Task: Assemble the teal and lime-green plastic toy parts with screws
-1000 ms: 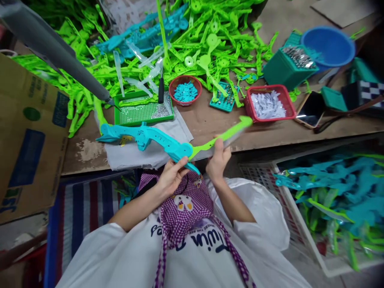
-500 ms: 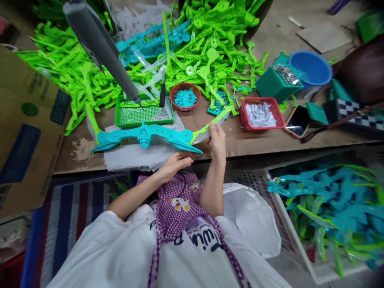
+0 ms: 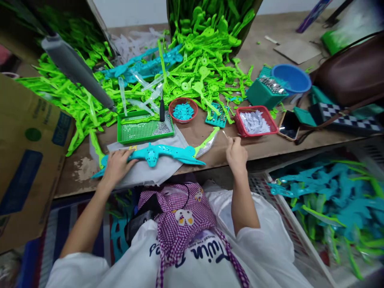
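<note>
A teal plastic toy bow [image 3: 163, 153] with a green limb [image 3: 207, 142] at its right end lies on a white cloth [image 3: 150, 170] at the table's front edge. My left hand [image 3: 117, 165] rests flat on the bow's left end, fingers spread. My right hand [image 3: 236, 153] hovers right of the green limb, just in front of the red basket of white pieces [image 3: 255, 121], fingers pinched on a small thin piece I cannot make out.
Behind the bow sit a green tray of small screws [image 3: 144, 128], a round red basket of teal bits [image 3: 183, 110], a teal box [image 3: 264, 90], a blue bowl [image 3: 291, 78] and a phone [image 3: 288, 124]. Green parts [image 3: 195, 60] heap at the back. A grey hanging tool [image 3: 76, 70] slants left. A white crate [image 3: 327, 208] stands right.
The bow went from held over my lap to lying on the cloth. My left hand moved to its left end; my right hand let go of the green limb and moved right.
</note>
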Tool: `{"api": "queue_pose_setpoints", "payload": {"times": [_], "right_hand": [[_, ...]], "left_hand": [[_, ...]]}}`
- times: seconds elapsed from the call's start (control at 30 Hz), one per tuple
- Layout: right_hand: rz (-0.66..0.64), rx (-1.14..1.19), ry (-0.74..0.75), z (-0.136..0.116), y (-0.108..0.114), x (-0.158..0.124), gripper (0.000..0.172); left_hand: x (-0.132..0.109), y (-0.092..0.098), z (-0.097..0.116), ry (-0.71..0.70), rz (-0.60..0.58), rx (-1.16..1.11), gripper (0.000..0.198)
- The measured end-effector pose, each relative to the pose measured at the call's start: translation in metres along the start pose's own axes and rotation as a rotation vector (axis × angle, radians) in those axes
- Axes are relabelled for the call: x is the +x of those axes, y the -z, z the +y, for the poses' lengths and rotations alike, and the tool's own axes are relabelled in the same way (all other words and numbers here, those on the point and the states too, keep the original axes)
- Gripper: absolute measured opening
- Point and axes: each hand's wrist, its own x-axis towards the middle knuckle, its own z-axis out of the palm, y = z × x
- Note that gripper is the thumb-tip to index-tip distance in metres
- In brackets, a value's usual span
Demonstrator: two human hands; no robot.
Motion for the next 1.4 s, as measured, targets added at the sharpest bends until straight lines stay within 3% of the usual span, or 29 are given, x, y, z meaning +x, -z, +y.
{"api": "queue_pose_setpoints", "payload": {"times": [0.07,0.17,0.3,0.4,0.47,0.53,0.6,0.63,0.73,0.87,1.0,1.13,1.23,1.3,1.33,1.4], "right_hand": [[0.088,0.016,-0.024,-0.001,-0.005,0.0,0.04],[0.111,0.044,0.096,-0.001,-0.018,0.011,0.039],[0.227,0.099,0.288,0.021,-0.006,0.023,0.038],[0.517,0.227,0.32,0.03,0.019,0.016,0.033],[0.643,0.341,0.392,0.011,0.025,-0.004,0.031],[0.466,0.429,0.68,-0.03,0.012,-0.039,0.032],[0.092,0.38,1.063,-0.079,-0.02,-0.079,0.035],[-0.03,0.289,1.167,-0.101,-0.039,-0.096,0.041],[-0.139,0.059,1.241,-0.142,-0.092,-0.121,0.05],[-0.08,0.036,1.269,-0.14,-0.121,-0.117,0.044],[-0.021,0.103,1.22,-0.131,-0.121,-0.116,0.038],[-0.15,0.154,1.105,-0.127,-0.106,-0.134,0.04],[-0.282,0.395,0.917,-0.125,-0.091,-0.169,0.041],[-0.543,0.698,0.773,-0.133,-0.09,-0.198,0.042],[-0.787,0.841,0.687,-0.141,-0.094,-0.211,0.045],[-1.24,1.059,0.372,-0.164,-0.106,-0.23,0.053]], "left_hand": [[-0.01,-0.01,0.005,0.005,0.03,-0.009,0.047],[-0.024,-0.016,0.018,0.039,0.097,-0.057,0.048],[-0.044,-0.004,0.02,0.098,0.272,-0.195,0.047],[-0.068,0.008,-0.005,0.341,0.553,-0.273,0.045],[-0.084,0.01,-0.027,0.575,0.687,-0.338,0.045],[-0.093,0.005,-0.046,0.747,0.669,-0.504,0.05],[-0.092,-0.004,-0.056,0.834,0.566,-0.73,0.058],[-0.088,-0.008,-0.057,0.858,0.524,-0.818,0.062],[-0.075,-0.013,-0.055,0.944,0.457,-1.019,0.06],[-0.07,-0.002,-0.05,1.052,0.385,-1.379,0.034],[-0.081,0.008,-0.034,0.959,0.451,-1.764,0.026],[-0.097,0.009,-0.01,0.896,0.491,-1.908,0.027],[-0.105,0.009,0.001,0.865,0.561,-1.917,0.034],[-0.106,0.01,0.004,0.848,0.61,-1.909,0.036],[-0.106,0.011,0.005,0.845,0.628,-1.905,0.036],[-0.103,0.014,0.005,0.856,0.639,-1.905,0.035]]}}
